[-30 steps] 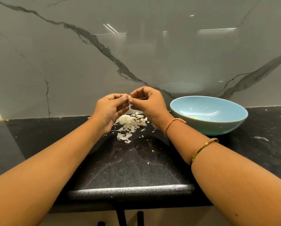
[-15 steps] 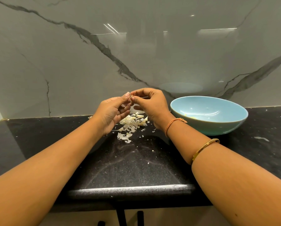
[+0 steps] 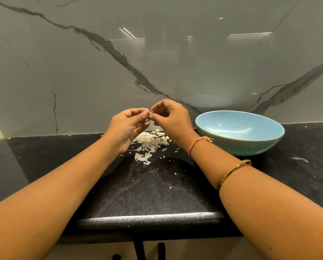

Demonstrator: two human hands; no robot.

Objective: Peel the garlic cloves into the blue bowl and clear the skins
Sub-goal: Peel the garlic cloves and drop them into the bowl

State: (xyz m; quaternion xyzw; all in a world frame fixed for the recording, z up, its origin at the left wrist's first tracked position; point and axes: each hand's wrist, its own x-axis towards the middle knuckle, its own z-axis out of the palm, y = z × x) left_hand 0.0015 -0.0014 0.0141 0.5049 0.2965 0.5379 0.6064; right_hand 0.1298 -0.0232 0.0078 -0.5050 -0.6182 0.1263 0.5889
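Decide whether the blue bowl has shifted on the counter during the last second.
No. The blue bowl keeps its place below the dark vein in the wall, at the back edge of the counter.

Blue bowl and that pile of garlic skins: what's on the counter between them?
In the head view, a few stray skin flakes lie on the black counter; the wrist with the orange thread bracelet crosses above.

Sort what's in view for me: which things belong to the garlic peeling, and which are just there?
Job: garlic clove, pinched by left hand and right hand; skin pile; blue bowl.
Just there: black counter, marble wall, orange wrist thread, gold bangle.
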